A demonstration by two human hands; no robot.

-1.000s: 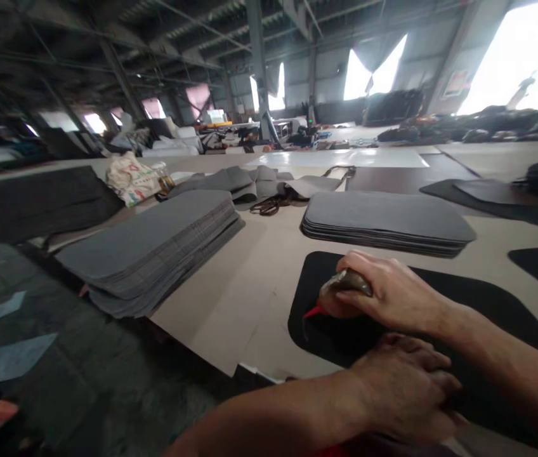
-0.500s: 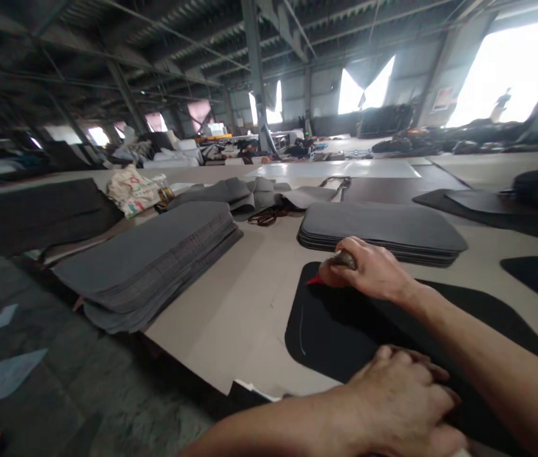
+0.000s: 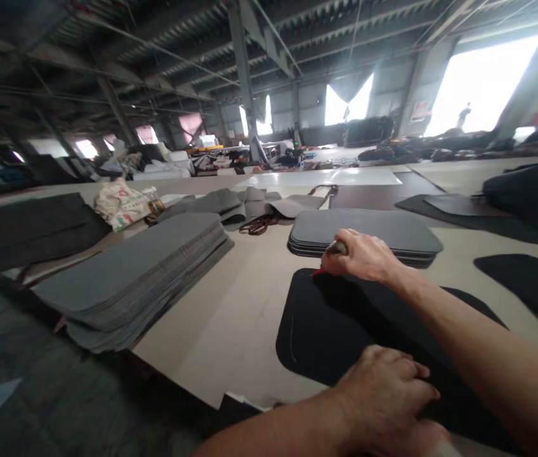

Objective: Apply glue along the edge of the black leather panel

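A black panel with rounded corners [image 3: 316,330] lies flat on the pale tabletop in front of me. My right hand [image 3: 361,255] is closed around a red-tipped tool [image 3: 338,248] with a dull brownish, rounded handle; its kind is not clear. The red tip meets the panel near its far left corner. A thin pale curved line [image 3: 292,339] runs along the panel's left side. My left hand [image 3: 387,400] rests on the panel's near part, palm down, with bent fingers laid out to the right. Something whitish shows by its thumb, too cut off to name.
A stack of grey panels [image 3: 364,228] stands just beyond the black one. A taller grey stack [image 3: 140,254] sits at the left table edge. Scissors [image 3: 255,226], grey scraps [image 3: 297,204] and a cloth bag [image 3: 121,203] lie farther back. More black pieces [image 3: 530,279] are at right.
The view has shifted slightly. My right hand has moved the red tip a little to the right and away from me, nearer the panel's far edge. My left hand stays on the panel.
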